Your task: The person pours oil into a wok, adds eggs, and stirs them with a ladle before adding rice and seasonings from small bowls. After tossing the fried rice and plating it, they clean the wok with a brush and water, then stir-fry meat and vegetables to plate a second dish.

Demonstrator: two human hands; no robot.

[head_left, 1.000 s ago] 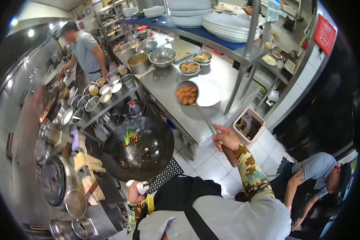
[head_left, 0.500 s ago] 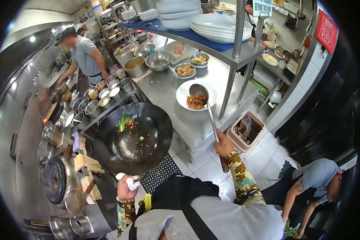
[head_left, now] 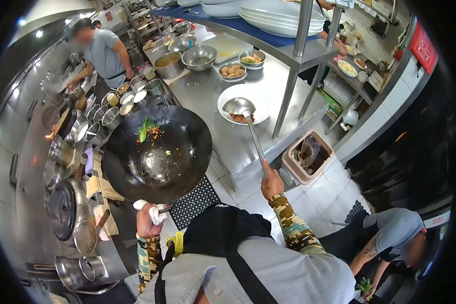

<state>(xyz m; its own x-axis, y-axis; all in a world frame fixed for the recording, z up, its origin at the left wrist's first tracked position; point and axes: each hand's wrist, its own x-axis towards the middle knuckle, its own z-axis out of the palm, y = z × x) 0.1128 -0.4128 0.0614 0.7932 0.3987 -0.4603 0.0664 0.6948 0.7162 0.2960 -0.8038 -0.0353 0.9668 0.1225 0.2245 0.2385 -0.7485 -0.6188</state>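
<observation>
My left hand point(head_left: 149, 221) is closed around the handle of a large black wok point(head_left: 159, 169), with a white cloth point(head_left: 158, 215) between palm and handle. Inside the wok lie a green leafy piece point(head_left: 146, 129), red and orange bits and a little oil. My right hand point(head_left: 272, 183) grips the long handle of a ladle point(head_left: 240, 106). The ladle's bowl is turned with its rounded underside up over a white plate point(head_left: 228, 95) on the steel counter. Brown saucy food point(head_left: 239, 118) shows on the plate, partly hidden under the ladle.
Metal bowls with food point(head_left: 232, 70) stand behind the plate. White plates are stacked on the shelf point(head_left: 283, 49) above. A bin point(head_left: 309, 175) stands on the floor at right. Pots line the stove on the left. One person point(head_left: 106, 53) works there; another point(head_left: 390, 233) bends low at right.
The ladle has turned over, its rounded underside now facing up above the food. The wok has shifted slightly left and up in view. The bending person at right has lowered a little.
</observation>
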